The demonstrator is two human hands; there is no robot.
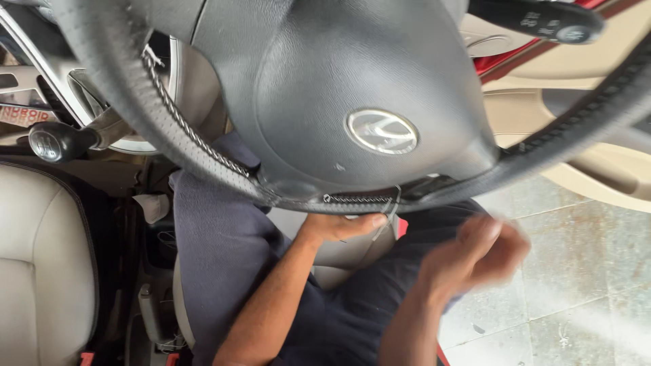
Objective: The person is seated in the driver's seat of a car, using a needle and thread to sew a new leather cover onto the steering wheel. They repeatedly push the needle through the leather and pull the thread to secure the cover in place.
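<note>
I judge I am mid-stitch on the steering wheel cover (203, 146). At six o'clock on the rim my left hand (339, 227) pinches its seam; my right hand (475, 257), at four o'clock, is blurred, so I cannot tell its grip. Next, draw thread (392, 207) taut toward the open door side; my lap crowds below.

- Both forearms are bare; no sleeves, watch or rings show.
- left hand (339, 227) and right hand (475, 257) are ungloved.
- Dark navy trousers (224, 271) cover the legs.
</note>
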